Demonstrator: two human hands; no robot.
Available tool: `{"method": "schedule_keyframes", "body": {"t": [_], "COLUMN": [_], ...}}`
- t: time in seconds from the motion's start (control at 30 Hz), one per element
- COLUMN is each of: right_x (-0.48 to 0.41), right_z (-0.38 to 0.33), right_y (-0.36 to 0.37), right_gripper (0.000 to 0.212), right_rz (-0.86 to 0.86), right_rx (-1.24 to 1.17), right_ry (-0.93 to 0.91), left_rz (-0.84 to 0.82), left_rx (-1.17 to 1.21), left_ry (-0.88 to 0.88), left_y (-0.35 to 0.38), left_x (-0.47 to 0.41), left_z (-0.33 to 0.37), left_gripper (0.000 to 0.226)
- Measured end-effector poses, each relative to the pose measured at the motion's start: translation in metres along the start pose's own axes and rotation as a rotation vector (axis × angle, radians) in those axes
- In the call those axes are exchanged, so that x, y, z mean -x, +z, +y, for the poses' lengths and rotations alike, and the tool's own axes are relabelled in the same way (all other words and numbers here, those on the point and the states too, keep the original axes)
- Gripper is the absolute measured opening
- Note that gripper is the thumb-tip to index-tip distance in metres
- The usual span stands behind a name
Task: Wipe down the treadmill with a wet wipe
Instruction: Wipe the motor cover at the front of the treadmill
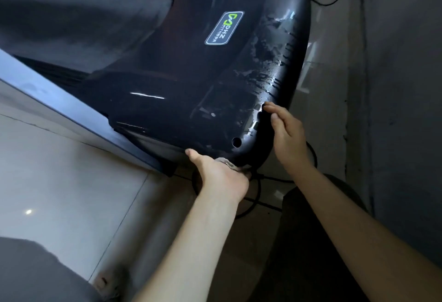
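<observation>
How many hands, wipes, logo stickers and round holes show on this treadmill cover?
Bare hands: 2, left hand and right hand
Crumpled grey wet wipe: 1
Rectangular green-and-grey logo sticker: 1
Round hole in the glossy black cover: 1
Total: 5

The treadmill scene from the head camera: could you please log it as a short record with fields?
surface: black treadmill cover, with a logo sticker
wet marks: streaks along the cover's right edge
left hand: pressing a wipe to the cover's lower rim
right hand: flat, fingers on the cover's edge
floor: cable under the cover
</observation>
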State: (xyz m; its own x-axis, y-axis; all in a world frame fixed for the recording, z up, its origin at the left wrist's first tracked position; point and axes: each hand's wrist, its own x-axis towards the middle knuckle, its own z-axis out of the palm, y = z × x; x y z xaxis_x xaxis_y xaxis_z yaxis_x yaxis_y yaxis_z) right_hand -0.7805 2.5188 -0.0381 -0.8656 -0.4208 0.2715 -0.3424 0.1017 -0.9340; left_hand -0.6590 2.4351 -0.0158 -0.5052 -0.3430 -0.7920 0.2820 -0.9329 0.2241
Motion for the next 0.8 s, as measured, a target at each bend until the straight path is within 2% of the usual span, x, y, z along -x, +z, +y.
{"method": "schedule_keyframes", "body": {"t": [0.1,0.27,0.33,0.43,0.53,0.6,0.67,0.73,0.8], "right_x": [0.001,0.0,-0.004,-0.007,0.001,0.019,0.047,0.069,0.076], "right_z": [0.001,0.001,-0.002,-0.009,-0.018,-0.024,-0.028,-0.032,-0.036], "right_y": [0.002,0.003,0.001,-0.01,-0.028,-0.032,-0.022,-0.011,-0.001], "right_gripper": [0.034,0.033,0.031,0.029,0.035,0.029,0.007,0.021,0.028], "right_rz": [0.003,0.027,0.054,0.201,0.332,0.206,-0.052,-0.237,-0.306], "right_rx": [-0.035,-0.017,-0.088,-0.17,-0.075,0.025,0.102,0.163,0.226], "right_ry": [0.021,0.032,0.079,0.156,0.197,0.243,0.309,0.339,0.308], "left_rz": [-0.018,-0.034,-0.106,-0.158,-0.088,-0.079,-0.102,-0.133,-0.143], "left_rx": [-0.113,-0.177,-0.253,-0.478,-0.619,-0.697,-0.684,-0.686,-0.701], "left_ry": [-0.064,-0.142,-0.166,-0.145,-0.127,-0.138,-0.179,-0.234,-0.268], "left_y": [0.015,0.013,0.013,0.021,0.022,0.019,0.016,0.02,0.022], "left_x": [0.011,0.02,0.028,0.041,0.041,0.04,0.041,0.043,0.045], "left_z": [0.02,0.021,0.009,0.002,0.004,0.007,0.013,0.021,0.027], "left_gripper": [0.086,0.105,0.107,0.084,0.059,0.056,0.065,0.078,0.085]}}
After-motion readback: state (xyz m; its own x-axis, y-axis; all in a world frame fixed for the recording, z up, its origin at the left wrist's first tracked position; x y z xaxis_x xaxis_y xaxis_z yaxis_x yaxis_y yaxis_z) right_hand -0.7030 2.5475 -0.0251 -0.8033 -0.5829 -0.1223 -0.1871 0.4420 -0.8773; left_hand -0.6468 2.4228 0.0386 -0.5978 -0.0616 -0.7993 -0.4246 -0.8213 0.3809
